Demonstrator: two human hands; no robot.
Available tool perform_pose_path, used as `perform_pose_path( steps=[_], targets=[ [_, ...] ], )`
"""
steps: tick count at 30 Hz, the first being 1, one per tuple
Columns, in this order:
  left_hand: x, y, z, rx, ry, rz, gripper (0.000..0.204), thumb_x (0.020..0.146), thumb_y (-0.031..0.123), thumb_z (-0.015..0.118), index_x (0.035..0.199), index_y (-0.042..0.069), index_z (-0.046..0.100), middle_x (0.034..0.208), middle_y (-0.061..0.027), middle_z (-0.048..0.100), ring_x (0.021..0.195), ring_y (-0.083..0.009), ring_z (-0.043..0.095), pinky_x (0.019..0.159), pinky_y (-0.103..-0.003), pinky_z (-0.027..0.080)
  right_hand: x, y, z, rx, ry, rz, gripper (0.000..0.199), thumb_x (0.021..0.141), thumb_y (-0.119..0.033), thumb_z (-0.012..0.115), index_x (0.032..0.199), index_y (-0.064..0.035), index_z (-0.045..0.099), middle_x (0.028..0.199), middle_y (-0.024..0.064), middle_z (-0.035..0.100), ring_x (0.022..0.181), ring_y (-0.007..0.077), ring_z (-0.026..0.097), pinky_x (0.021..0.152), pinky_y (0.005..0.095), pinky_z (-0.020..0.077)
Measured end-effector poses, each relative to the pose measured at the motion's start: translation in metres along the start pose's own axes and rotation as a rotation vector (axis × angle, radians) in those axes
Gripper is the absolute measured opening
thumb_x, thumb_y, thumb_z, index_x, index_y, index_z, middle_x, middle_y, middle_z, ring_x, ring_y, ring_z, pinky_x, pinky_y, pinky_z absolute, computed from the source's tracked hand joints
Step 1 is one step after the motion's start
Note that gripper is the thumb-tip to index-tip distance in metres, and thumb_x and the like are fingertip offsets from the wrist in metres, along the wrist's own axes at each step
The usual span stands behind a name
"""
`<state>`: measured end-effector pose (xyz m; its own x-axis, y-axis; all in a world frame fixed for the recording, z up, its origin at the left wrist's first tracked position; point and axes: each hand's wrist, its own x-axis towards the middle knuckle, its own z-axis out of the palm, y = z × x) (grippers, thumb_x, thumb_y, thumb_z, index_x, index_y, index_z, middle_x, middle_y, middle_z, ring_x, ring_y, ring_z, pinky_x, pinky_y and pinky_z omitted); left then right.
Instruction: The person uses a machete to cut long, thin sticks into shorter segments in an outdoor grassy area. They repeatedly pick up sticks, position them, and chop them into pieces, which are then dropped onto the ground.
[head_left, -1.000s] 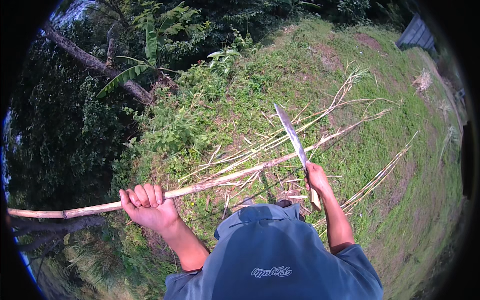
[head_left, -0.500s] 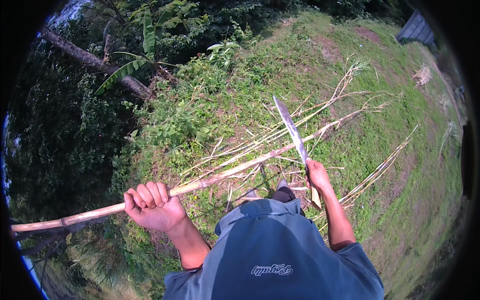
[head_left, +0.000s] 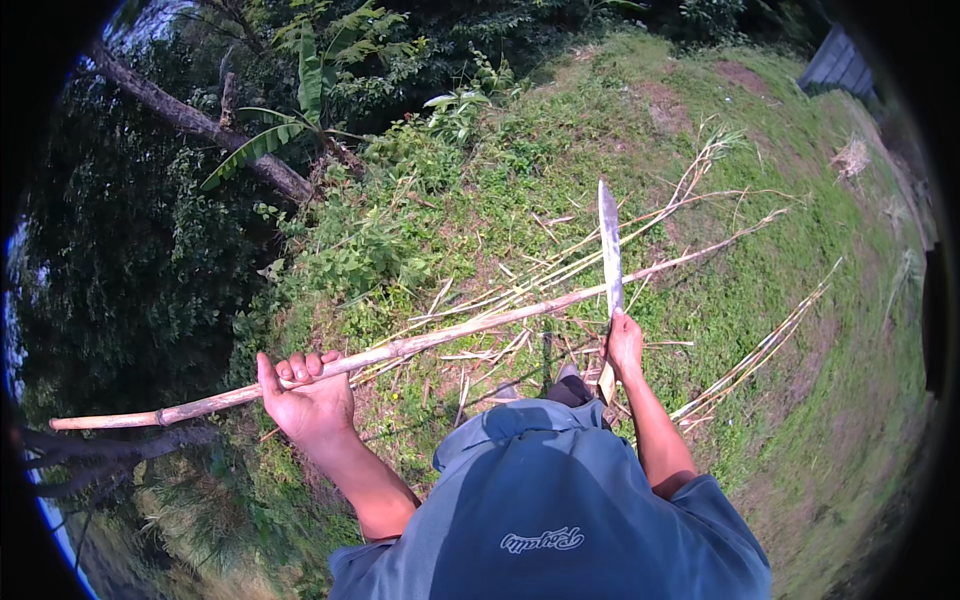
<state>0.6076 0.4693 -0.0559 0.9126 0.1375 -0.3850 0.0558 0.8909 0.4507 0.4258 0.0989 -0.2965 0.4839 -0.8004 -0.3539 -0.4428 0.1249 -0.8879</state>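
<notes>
A long, pale, jointed cane stalk [head_left: 400, 348] slants across my front, its thick end out at the left and its thin tip over the grass at the far right. My left hand [head_left: 312, 400] is under the stalk, palm up, with the fingers curled round it and the thumb sticking up. In my right hand [head_left: 624, 345] is a machete [head_left: 610, 245], closed round the handle, blade pointing away from me. The blade crosses the stalk near the middle of its length; I cannot tell whether they touch.
Several thin cut stalks [head_left: 690, 180] lie beyond on the grass, with another bundle [head_left: 765, 345] at the right. Short cut pieces [head_left: 490, 355] litter the ground by my feet. Dense bushes, a leaning trunk [head_left: 200, 120] and a banana plant [head_left: 265, 140] stand at the left.
My left hand has turned palm up and loosened round the stalk, whose thick end has shifted right and away. The machete has swung from leaning left to nearly straight ahead.
</notes>
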Motion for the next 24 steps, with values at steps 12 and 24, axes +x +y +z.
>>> perform_pose_path(
  steps=[12,24],
  targets=[
    [-0.022,-0.032,0.015,0.047,0.014,0.356,0.044,0.097,0.03,0.043,0.057,0.015,0.034,0.051,0.0005,0.033,0.046,-0.0134,0.031,0.051,-0.031,0.033,-0.046,-0.027,0.004,-0.08,-0.292,-0.114,0.045,0.099,-0.04,0.044,0.075,-0.0033,0.051,0.05,0.0042,0.049,0.038,0.0135,0.049,0.037,0.0301,0.0387],
    [-0.041,0.04,-0.006,-0.371,-1.431,0.181,0.05,0.092,0.019,0.051,0.05,0.021,0.025,0.037,0.01,0.026,0.029,-0.0002,0.016,0.03,-0.019,0.013,-0.054,-0.053,-0.067,-0.096,-0.448,0.057,0.045,0.099,-0.043,0.042,0.077,-0.0047,0.05,0.052,0.003,0.047,0.037,0.0132,0.045,0.033,0.0271,0.0377]
  ],
)
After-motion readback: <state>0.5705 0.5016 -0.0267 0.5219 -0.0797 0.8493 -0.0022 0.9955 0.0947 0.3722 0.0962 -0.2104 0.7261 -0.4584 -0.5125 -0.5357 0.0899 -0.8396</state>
